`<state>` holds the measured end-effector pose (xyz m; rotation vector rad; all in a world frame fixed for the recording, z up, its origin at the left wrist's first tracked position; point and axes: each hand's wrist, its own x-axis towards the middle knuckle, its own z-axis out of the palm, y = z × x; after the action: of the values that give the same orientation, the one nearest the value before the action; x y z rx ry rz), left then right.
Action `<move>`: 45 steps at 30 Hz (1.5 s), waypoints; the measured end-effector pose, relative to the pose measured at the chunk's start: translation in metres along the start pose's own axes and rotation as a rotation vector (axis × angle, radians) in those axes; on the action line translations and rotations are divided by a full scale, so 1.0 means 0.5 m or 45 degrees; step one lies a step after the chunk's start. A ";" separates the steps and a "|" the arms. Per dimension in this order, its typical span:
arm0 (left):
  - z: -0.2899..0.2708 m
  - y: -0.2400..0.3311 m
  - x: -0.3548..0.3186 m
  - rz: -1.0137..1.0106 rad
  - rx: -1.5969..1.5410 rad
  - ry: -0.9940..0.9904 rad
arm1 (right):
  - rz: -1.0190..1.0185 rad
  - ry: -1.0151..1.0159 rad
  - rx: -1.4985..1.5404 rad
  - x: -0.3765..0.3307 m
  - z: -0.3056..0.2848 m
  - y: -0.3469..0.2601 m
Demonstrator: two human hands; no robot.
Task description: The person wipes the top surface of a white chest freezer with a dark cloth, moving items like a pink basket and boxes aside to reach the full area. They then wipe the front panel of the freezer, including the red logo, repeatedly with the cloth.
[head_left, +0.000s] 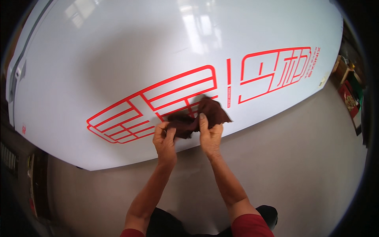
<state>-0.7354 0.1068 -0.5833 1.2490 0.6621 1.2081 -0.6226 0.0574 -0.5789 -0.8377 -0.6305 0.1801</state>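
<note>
A dark brown cloth (211, 112), crumpled and hanging in folds, is stretched between my two hands. My left hand (164, 142) pinches its left end between thumb and fingers. On the other side, my right hand (209, 136) grips the cloth with the thumb laid over it. Right behind the cloth is the glossy white front of a large appliance (130, 51), printed with big red outlined characters (179, 89). The cloth hides part of this red print; whether it touches the white surface I cannot tell.
Grey floor (296, 158) runs along the appliance's lower edge. At the far right stand a wooden box (342, 70) and a container with a colourful picture (349, 100). Shelving or boxes (37, 177) stand in shadow at the lower left. A dark handle or latch (18, 75) sits on the appliance's left side.
</note>
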 end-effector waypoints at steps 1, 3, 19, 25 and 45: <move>0.008 0.012 0.009 0.274 0.137 0.088 | -0.099 -0.010 -0.132 0.010 0.000 -0.016; 0.020 0.039 0.039 0.779 0.605 0.288 | 0.060 -0.091 -0.360 0.002 -0.012 0.029; -0.083 0.015 0.025 0.068 0.357 -0.202 | -0.228 -0.347 -0.408 -0.123 0.099 0.105; -0.018 0.030 -0.022 0.494 1.230 -0.455 | -0.203 -0.012 -0.449 -0.110 0.051 0.196; -0.087 0.040 -0.103 -0.073 1.205 -0.709 | 0.026 0.818 -1.195 0.119 -0.346 0.390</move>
<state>-0.7962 0.0718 -0.5869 2.2141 0.8622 0.4048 -0.4551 0.1000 -0.7829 -1.7081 -0.0574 -0.3978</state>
